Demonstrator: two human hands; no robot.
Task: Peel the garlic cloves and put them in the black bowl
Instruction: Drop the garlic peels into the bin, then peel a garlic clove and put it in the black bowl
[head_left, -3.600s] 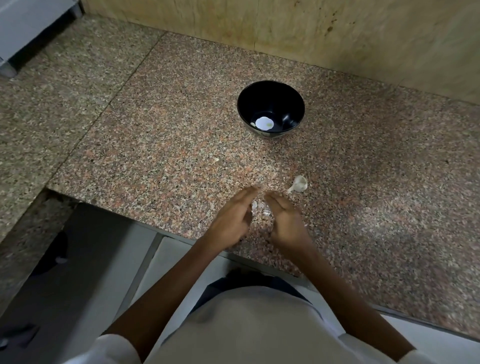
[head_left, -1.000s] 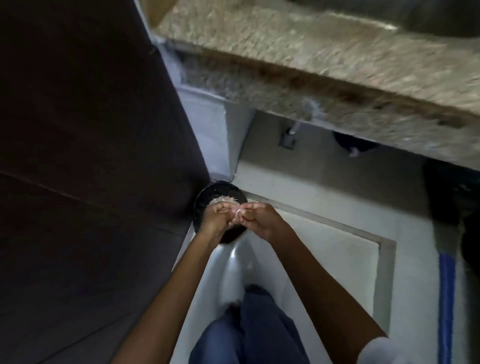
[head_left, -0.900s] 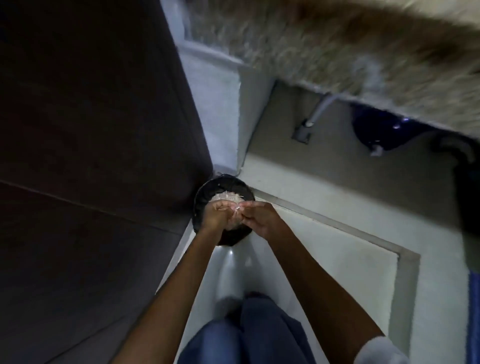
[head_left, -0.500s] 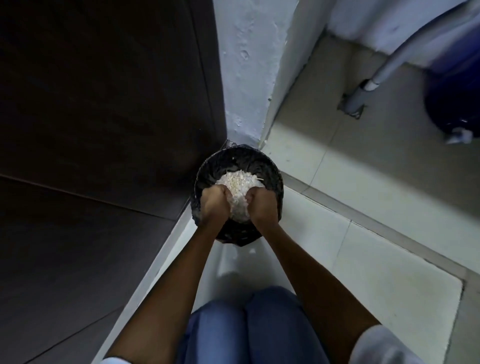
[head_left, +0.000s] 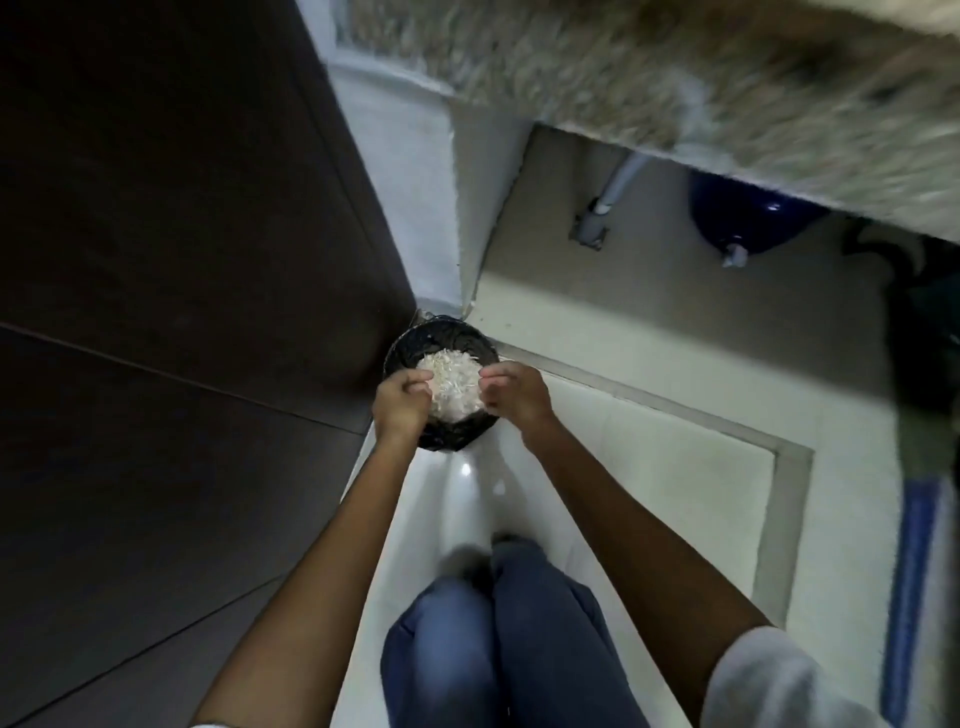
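Left hand (head_left: 401, 404) and right hand (head_left: 515, 396), curled on what we cannot tell, hover over peelings (head_left: 452, 382) in the dark basket (head_left: 441, 335); we should release low inside its rim; black bowl unseen.

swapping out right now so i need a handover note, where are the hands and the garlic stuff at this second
Left hand: fingers curled, over the left rim of the basket; nothing visible in it.
Right hand: fingers curled, over the right rim; nothing visible in it either.
Things: the basket stands on the floor and holds a pile of pale shreds, probably garlic skins. The black bowl and the cloves are out of view; the counter shows only as a blur above.
Done: skins seem to be dumped.
Left: probably go back to the counter, peel any remaining cloves and put them in the bowl.
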